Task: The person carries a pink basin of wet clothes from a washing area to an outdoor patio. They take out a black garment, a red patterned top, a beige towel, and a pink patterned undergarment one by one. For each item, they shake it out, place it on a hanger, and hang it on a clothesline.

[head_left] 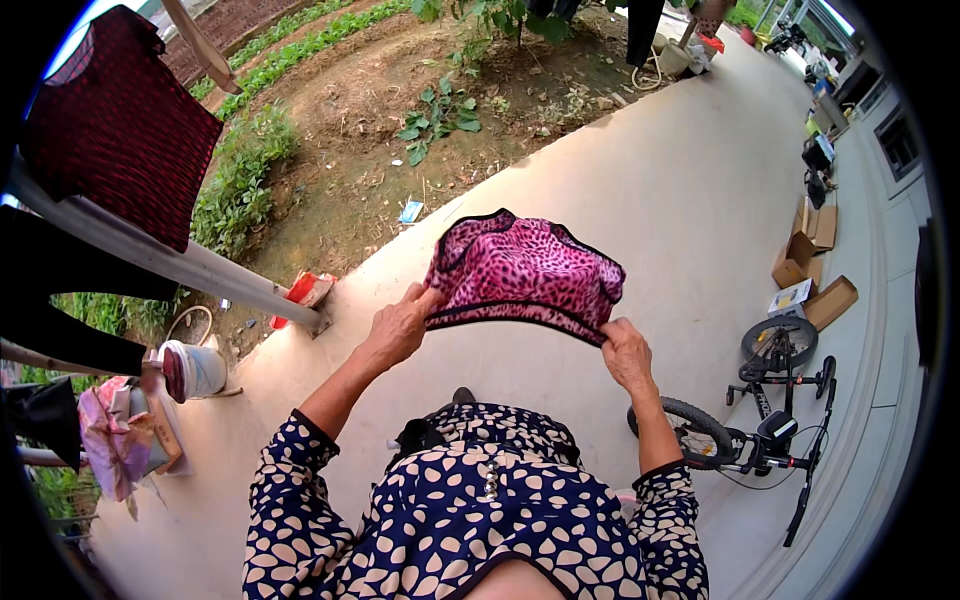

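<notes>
A pair of pink leopard-print underpants (530,265) with black trim is stretched out in front of me, above the pale concrete. My left hand (400,325) pinches the left end of its lower black-edged band. At the opposite end, my right hand (627,355) grips the band's right corner between thumb and fingers. The cloth bulges upward and away from me, and the band sags slightly between both hands. Both forearms reach forward from dark blue, cream-spotted sleeves.
To the left, a dark red patterned garment (125,125) and black trousers (80,305) hang by a grey pole (235,283). A white bucket (195,368) stands below. A bicycle (765,430) and open cardboard boxes (797,258) line the right wall. Garden soil (350,140) borders the concrete.
</notes>
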A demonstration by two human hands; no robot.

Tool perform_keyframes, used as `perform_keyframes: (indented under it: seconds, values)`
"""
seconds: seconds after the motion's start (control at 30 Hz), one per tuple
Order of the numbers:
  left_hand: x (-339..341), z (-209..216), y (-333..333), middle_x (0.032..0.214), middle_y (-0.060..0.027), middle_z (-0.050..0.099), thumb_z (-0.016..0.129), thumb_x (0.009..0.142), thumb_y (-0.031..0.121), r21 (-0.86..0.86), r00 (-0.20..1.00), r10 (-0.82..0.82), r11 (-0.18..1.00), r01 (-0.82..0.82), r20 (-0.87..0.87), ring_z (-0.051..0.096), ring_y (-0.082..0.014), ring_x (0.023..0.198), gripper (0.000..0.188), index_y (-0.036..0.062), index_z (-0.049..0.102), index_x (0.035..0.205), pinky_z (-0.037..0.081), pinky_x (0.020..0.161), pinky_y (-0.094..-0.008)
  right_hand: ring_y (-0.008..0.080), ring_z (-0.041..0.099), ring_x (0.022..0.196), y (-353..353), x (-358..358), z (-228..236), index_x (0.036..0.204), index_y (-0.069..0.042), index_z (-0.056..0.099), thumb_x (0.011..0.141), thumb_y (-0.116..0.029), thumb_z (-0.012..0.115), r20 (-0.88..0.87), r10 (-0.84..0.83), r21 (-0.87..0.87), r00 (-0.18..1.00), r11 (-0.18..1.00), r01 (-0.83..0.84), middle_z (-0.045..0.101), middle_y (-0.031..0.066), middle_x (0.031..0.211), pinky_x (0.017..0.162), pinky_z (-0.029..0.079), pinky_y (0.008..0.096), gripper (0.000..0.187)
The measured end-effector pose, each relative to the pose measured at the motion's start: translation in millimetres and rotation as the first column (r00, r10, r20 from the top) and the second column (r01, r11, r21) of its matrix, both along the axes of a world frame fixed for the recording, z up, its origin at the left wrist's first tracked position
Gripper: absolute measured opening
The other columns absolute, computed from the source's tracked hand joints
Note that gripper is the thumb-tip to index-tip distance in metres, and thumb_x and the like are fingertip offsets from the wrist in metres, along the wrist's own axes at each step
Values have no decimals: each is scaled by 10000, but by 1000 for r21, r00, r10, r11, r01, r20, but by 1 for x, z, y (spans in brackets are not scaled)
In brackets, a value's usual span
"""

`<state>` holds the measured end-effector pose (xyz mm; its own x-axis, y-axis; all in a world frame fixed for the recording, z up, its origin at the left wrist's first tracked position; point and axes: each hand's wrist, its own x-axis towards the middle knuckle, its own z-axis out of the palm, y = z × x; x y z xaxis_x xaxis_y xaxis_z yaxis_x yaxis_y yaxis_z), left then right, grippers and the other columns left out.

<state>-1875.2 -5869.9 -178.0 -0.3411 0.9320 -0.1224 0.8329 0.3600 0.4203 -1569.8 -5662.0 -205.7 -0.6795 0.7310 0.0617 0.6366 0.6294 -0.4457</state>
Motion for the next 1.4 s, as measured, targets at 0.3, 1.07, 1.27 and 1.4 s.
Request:
perform_keyframes:
  seconds: [0.3, 1.07, 1.27, 1.4]
  values:
    - [-51, -13, -28, 930, -88, 571, 516, 717, 95, 101, 967, 94, 988, -121, 236, 583, -275, 748, 173, 121, 640, 834, 482, 644, -353, 303, 569, 691, -9, -40, -3, 708, -23, 597, 664, -44, 492, -171, 161, -75, 972, 981, -176, 571, 150, 744, 625, 453, 376, 116]
    - [-116, 67, 37, 893, -32, 588, 675, 795, 63, 432, 458, -128, 619, -656, 879, 588, -79, 754, 272, 48, 476, 979, 487, 626, -195, 268, 459, 1128, -11, -318, 132, 1181, -90, 509, 635, -129, 752, -601, 614, -69, 513, 599, -798, 464, 136, 1228, 898, 426, 358, 599]
    - [-159, 90, 56, 692, 28, 536, 717, 778, 194, 467, 528, 1, 464, -753, 849, 516, -28, 584, 294, 49, 485, 887, 414, 496, -171, 165, 585, 774, 4, -402, 162, 1020, -24, 582, 731, -28, 664, -660, 583, -455, 473, 191, -870, 599, 72, 852, 693, 478, 280, 301]
    - [-195, 85, 64, 754, 27, 545, 689, 802, 277, 479, 509, -85, 497, -724, 857, 514, -41, 690, 299, 44, 518, 879, 420, 600, -178, 52, 492, 554, 24, -445, 156, 921, 5, 611, 848, -108, 602, -719, 612, -360, 329, 77, -930, 568, 9, 650, 492, 409, 219, 135]
